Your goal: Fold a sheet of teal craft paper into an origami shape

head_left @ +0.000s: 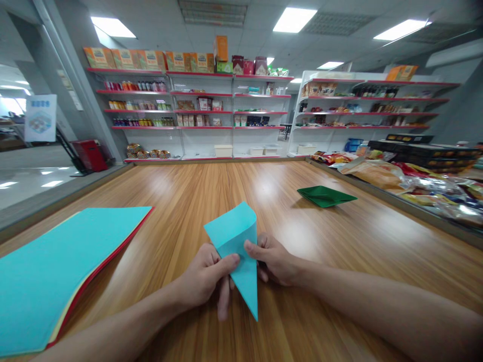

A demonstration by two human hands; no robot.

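A folded sheet of light blue paper (237,236) is held up in front of me, its narrow point toward me and its wider part bent over at the top. On its left edge my left hand (211,274) pinches it, thumb on the front and fingers behind. My right hand (273,259) grips the right edge the same way, with its fingers partly hidden by the paper. Farther off to the right lies a dark green folded paper boat (326,196), apart from both hands.
A stack of coloured sheets (75,261), blue on top with yellow and red edges below, lies on the left of the wooden table (181,201). Beyond the right rim are packaged snacks (400,176) and black boxes (422,153). Stocked shelves (204,93) stand behind.
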